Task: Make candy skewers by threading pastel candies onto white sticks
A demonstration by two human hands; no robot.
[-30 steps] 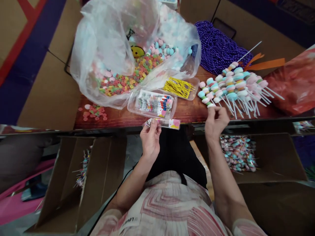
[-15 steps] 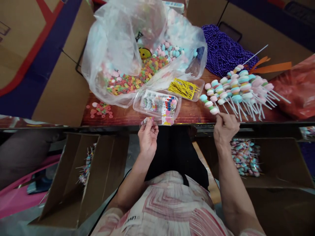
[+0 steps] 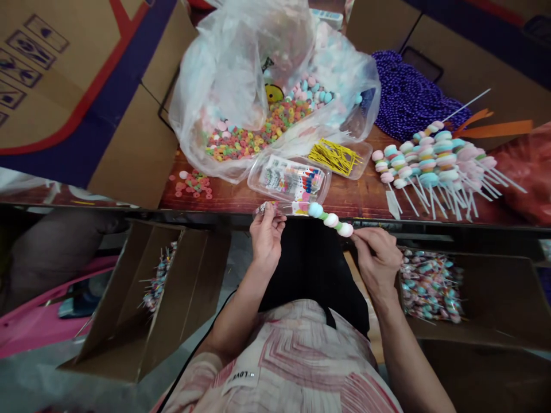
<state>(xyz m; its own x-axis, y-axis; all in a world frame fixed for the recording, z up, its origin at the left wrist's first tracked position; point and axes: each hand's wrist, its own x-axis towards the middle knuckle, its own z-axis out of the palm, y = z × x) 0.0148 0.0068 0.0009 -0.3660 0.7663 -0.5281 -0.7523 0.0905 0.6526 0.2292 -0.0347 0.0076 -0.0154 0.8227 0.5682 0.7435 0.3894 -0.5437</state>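
Note:
My right hand [image 3: 377, 255] is closed on the stick end of a candy skewer [image 3: 331, 220], strung with blue, white and pink marshmallows and green pieces between them. The skewer points left over the table's front edge. Pinched in my left hand [image 3: 267, 235] is a small printed plastic bag [image 3: 272, 207], seen only in part. The skewer's blue tip is close to this bag; whether they touch I cannot tell. Just beyond lies a clear tray [image 3: 253, 182] of flat printed bags [image 3: 282, 175]. At the right, several finished candy skewers [image 3: 430, 163] lie in a heap.
Gold twist ties [image 3: 334, 156] fill a second tray. Behind them stands a big plastic bag [image 3: 193, 109] of gummy rings and marshmallows, with loose gummy rings [image 3: 196, 184] at left. Open cartons [image 3: 129, 310] below the table hold wrapped skewers [image 3: 433, 287]. Purple cord [image 3: 408, 94] lies behind.
My right hand has lifted the skewer off the heap's left side and brought it left, towards the bag in my left hand. The view has shifted slightly.

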